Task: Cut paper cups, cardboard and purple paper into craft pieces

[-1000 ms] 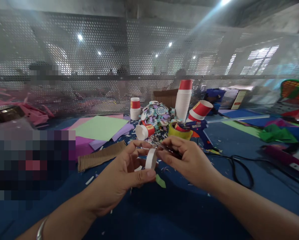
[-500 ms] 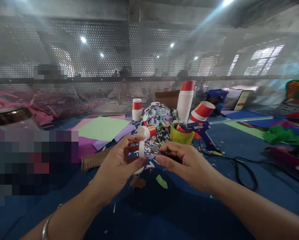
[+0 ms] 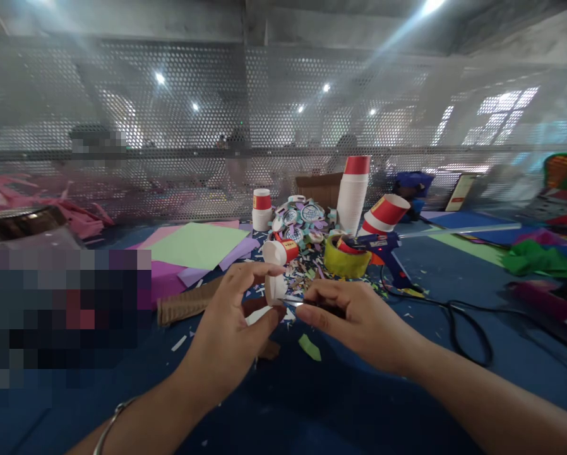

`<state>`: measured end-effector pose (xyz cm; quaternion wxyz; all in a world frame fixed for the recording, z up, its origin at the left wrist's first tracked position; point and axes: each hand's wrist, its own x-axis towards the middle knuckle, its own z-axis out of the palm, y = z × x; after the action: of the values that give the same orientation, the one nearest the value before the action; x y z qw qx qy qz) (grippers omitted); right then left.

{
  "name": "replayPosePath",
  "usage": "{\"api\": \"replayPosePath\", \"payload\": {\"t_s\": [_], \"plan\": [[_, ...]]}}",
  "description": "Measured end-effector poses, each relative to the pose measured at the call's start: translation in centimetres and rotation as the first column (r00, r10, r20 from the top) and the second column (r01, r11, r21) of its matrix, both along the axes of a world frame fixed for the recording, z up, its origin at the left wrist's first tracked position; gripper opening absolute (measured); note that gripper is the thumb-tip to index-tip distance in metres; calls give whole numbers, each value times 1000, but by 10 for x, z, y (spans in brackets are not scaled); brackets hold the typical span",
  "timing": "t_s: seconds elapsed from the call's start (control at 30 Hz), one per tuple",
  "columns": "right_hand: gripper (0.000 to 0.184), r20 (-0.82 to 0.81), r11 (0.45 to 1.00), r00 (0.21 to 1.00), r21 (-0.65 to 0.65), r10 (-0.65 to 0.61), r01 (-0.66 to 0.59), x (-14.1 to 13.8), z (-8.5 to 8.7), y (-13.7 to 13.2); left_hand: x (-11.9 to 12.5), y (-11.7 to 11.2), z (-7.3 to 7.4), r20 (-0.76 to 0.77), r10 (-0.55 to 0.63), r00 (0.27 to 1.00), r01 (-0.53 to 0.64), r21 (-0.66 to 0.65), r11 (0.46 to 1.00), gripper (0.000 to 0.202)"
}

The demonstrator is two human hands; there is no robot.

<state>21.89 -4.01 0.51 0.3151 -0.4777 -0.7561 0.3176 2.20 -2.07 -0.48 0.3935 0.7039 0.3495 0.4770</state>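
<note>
Left hand [image 3: 229, 332] pinches a small white paper-cup piece [image 3: 274, 289] above the blue table [image 3: 340, 404], right hand [image 3: 354, 316] closed on what look like scissors [image 3: 295, 302] with tips at its edge; trimming seems mid-way, scraps [image 3: 307, 268] piled behind, uncut cups [image 3: 352, 193] stacked.

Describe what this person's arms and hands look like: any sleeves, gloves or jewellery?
Both forearms are bare to the bottom of the picture, so no sleeves show. The left hand wears no glove, and a thin silver-coloured bangle circles its wrist. The right hand is also ungloved, with no watch, band or ring visible. Fingernails look short and unpainted, though the picture is too soft to be sure.
</note>
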Motion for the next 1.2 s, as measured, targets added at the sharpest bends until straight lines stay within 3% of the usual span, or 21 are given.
{"api": "replayPosePath", "payload": {"t_s": [0.5, 0.8, 0.97, 1.1, 1.2], "plan": [[33, 5, 999, 999, 27, 33, -33, 0, 2, -4, -1, -5, 1, -15, 12, 1000, -11, 101, 995, 35], [32, 28, 998, 999, 41, 36, -37, 0, 2, -5, -3, -9, 5, -137, 134, 981, -86, 309, 947, 36], [35, 4, 999, 999, 6, 41, -41, 1, 0, -1, -5, -6, 4, -116, 138, 984, -113, 199, 973, 34], [38, -26, 999, 999, 3, 39, -39, 4, 2, 2, -5, -3, 3, -77, 63, 995, -58, 65, 996, 36], [40, -43, 999, 998, -11, 49, -50, 6, 3, 3, -2, -4, 3, -70, 11, 998, -8, 41, 999, 35]]}}
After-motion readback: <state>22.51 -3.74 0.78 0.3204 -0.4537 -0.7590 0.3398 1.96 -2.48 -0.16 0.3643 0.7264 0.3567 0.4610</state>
